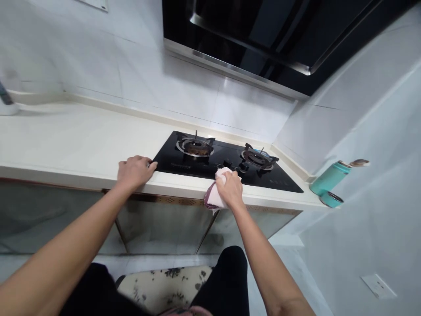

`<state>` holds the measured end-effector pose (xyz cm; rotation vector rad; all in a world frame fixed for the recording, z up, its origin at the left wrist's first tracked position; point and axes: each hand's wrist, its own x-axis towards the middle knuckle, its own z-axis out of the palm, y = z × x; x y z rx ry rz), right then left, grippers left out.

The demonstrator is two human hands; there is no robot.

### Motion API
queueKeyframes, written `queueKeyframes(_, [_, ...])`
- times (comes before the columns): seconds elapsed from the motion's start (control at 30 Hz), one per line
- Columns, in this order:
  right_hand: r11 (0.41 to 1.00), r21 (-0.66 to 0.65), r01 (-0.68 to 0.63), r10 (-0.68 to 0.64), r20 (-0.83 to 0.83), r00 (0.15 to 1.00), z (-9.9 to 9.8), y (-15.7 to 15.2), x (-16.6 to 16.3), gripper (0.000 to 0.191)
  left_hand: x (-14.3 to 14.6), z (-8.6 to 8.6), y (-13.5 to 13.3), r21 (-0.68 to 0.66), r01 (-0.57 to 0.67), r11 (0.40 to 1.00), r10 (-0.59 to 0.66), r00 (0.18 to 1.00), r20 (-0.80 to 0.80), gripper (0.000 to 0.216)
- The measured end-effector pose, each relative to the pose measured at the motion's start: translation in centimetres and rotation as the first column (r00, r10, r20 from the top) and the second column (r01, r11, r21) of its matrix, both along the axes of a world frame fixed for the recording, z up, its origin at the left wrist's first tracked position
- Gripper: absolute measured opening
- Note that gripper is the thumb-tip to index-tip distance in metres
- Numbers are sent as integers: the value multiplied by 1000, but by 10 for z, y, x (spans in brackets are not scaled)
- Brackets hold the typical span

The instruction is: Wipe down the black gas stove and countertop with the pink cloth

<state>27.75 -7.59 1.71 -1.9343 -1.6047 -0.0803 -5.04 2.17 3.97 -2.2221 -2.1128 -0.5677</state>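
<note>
My right hand (231, 188) is closed on a pink and purple cloth (213, 197) at the front edge of the black gas stove (204, 163). Part of the cloth hangs down over the counter's edge, and its top lies just in front of the stove's control knobs (244, 167). Beside the stove's front left corner, my left hand (135, 171) rests on the white counter (75, 136) with nothing in it. Its thumb reaches to the stove's corner, while the other fingers lie on the countertop.
A black range hood (250, 39) hangs above the stove. At the counter's right end stand a teal canister (330, 177) and a small teal cup (331, 199). A white bottle (7, 105) is at the far left. Cabinet doors (164, 226) run below the counter.
</note>
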Motion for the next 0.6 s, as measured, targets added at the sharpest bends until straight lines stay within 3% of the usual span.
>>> queueKeyframes(0.13, [978,-4,-211,210,-29,977,2,13,-54,24,0,-8,1,52,2,999,-3,1000,20,55])
queueKeyframes(0.3, [878,27,-478,476,-160,865,7,19,-100,22,0,-15,1,100,7,995,-12,998,57,52])
queueKeyframes(0.47, [767,120,-630,620,-391,680,7,7,-85,33,0,-19,-4,118,2,993,-12,996,90,45])
queueKeyframes(0.6, [793,173,-585,548,-622,559,11,-1,-47,32,1,-23,-5,137,12,991,-26,995,99,44])
